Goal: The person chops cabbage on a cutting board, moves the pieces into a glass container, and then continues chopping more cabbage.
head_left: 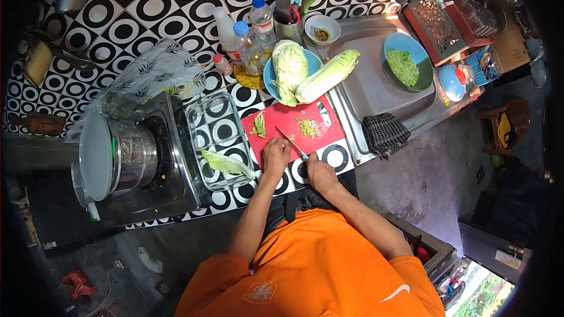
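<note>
My right hand is wrapped round the handle of a kitchen knife, whose blade slants up and left over a red cutting board. My left hand rests at the board's near edge, left of the blade, fingers curled in; whatever they hold, if anything, is hidden. On the board, a small heap of chopped pale green cabbage lies beyond the blade. Some leafy green pieces are at the board's left. Behind the board, two napa cabbages rest on a blue bowl.
Left of the board, a glass dish holds a cabbage leaf. Farther left is a stove with a steel pot. At right, a sink has a bowl of shredded greens and a dark checked cloth. Bottles stand behind.
</note>
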Demonstrator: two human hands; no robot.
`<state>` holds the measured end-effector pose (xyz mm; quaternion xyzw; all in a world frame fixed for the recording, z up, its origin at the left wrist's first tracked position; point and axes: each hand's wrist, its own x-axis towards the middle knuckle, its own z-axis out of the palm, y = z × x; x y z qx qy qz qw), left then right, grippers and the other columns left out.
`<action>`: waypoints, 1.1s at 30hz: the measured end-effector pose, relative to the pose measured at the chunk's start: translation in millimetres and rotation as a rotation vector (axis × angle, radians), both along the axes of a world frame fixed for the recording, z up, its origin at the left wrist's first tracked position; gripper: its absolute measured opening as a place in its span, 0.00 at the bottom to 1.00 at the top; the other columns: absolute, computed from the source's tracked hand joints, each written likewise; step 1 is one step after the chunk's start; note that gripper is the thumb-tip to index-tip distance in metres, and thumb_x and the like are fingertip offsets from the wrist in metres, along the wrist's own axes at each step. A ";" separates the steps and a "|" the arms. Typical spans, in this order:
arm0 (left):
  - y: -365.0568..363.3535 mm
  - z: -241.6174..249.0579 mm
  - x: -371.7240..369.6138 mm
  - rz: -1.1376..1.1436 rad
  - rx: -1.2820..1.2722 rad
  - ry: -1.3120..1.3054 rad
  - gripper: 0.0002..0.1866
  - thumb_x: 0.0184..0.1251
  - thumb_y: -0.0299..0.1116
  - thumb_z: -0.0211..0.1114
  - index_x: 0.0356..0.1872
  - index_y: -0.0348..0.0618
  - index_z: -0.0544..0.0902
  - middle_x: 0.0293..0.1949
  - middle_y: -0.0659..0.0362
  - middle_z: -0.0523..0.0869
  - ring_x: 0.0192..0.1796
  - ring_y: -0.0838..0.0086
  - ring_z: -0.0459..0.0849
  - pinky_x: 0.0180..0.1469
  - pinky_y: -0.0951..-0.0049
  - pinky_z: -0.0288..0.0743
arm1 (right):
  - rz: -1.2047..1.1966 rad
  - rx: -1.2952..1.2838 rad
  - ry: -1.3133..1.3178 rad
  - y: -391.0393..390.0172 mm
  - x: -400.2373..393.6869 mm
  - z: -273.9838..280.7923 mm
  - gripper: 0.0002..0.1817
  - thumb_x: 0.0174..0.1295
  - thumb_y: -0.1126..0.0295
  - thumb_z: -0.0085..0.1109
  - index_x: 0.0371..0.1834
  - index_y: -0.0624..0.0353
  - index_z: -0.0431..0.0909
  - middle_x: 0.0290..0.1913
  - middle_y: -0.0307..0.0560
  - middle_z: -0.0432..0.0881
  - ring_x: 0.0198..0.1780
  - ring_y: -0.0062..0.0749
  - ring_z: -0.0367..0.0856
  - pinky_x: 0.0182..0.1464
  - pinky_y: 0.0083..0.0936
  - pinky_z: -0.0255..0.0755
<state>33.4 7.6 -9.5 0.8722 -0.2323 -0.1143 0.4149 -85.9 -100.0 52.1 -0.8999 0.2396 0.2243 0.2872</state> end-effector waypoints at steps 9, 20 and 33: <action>0.0 8.8 -5.3 -0.035 0.027 -0.011 0.06 0.52 0.26 0.65 0.32 0.37 0.86 0.29 0.48 0.81 0.33 0.56 0.82 0.38 0.62 0.77 | 0.016 -0.070 -0.059 2.6 20.2 -18.7 0.11 0.63 0.72 0.45 0.45 0.68 0.65 0.31 0.67 0.83 0.36 0.59 0.84 0.38 0.46 0.78; 2.5 6.5 0.2 -0.010 0.022 0.018 0.07 0.54 0.27 0.66 0.33 0.37 0.86 0.30 0.48 0.82 0.33 0.56 0.83 0.38 0.61 0.77 | 0.061 -0.013 0.029 -4.4 19.4 21.1 0.12 0.66 0.73 0.42 0.48 0.70 0.66 0.39 0.68 0.83 0.42 0.58 0.84 0.44 0.45 0.78; 2.0 -2.9 -1.2 -0.009 0.023 -0.026 0.06 0.54 0.28 0.64 0.31 0.36 0.85 0.29 0.48 0.81 0.33 0.54 0.82 0.38 0.59 0.77 | 0.000 -0.037 0.011 1.1 2.6 -10.1 0.11 0.63 0.75 0.44 0.46 0.69 0.64 0.34 0.69 0.83 0.39 0.59 0.84 0.42 0.44 0.79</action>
